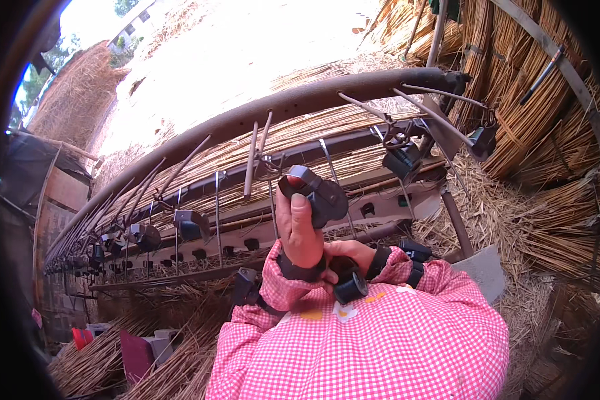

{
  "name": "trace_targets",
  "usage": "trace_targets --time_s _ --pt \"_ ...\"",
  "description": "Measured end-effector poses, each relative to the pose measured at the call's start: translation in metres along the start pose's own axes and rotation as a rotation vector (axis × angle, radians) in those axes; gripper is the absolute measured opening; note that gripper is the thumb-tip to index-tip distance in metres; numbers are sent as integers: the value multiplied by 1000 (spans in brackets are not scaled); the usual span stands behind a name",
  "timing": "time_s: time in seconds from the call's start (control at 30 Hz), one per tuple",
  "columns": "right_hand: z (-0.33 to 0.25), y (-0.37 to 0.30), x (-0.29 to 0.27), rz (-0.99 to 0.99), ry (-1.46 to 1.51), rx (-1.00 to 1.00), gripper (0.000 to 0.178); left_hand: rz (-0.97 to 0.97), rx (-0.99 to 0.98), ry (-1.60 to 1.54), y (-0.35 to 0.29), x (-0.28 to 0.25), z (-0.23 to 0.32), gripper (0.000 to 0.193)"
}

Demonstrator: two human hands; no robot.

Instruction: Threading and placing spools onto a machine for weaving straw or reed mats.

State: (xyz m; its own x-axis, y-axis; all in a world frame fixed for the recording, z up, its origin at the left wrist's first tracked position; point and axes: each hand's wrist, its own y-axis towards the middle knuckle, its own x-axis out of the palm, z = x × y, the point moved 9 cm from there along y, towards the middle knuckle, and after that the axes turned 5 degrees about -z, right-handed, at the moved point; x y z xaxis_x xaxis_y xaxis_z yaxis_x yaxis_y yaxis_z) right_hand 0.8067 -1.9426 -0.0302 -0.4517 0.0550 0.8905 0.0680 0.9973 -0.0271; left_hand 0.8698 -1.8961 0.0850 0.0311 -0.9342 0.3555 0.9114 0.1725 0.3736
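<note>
My left hand (300, 230) is raised in front of my chest, fingers closed around a black plastic spool case (328, 200) with a rounded, shiny top. Lower down and closer to my body, my right hand (355, 252) curls its fingers round a dark thread spool (350, 288) near its wrist-side edge. The spool shows a round, pale-rimmed end, while part of it is covered by the fingers. Similar black spool cases hang by metal hooks from the frame: one (401, 160) to the right of my hands, another (191, 225) to the left.
A long brown pipe (247, 123) with rods crosses in front of me over a layer of reed stalks (353, 123). Reed bundles (513, 100) stand at the right; loose straw (500, 213) lies below them. Lower left are more stalks (100, 353) and a maroon panel (135, 357).
</note>
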Motion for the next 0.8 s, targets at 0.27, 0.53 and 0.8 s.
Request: trace_targets --time_s 0.27,0.53,0.8 --pt "-70 -44 3 -66 -170 -164 62 -96 -329 324 2 43 18 46" --pt "-28 -12 114 -662 -60 116 31 422 226 747 -86 -43 62 37" --pt "7 -1 131 -785 -210 232 36 18 550 2094 -34 -1 9 40"
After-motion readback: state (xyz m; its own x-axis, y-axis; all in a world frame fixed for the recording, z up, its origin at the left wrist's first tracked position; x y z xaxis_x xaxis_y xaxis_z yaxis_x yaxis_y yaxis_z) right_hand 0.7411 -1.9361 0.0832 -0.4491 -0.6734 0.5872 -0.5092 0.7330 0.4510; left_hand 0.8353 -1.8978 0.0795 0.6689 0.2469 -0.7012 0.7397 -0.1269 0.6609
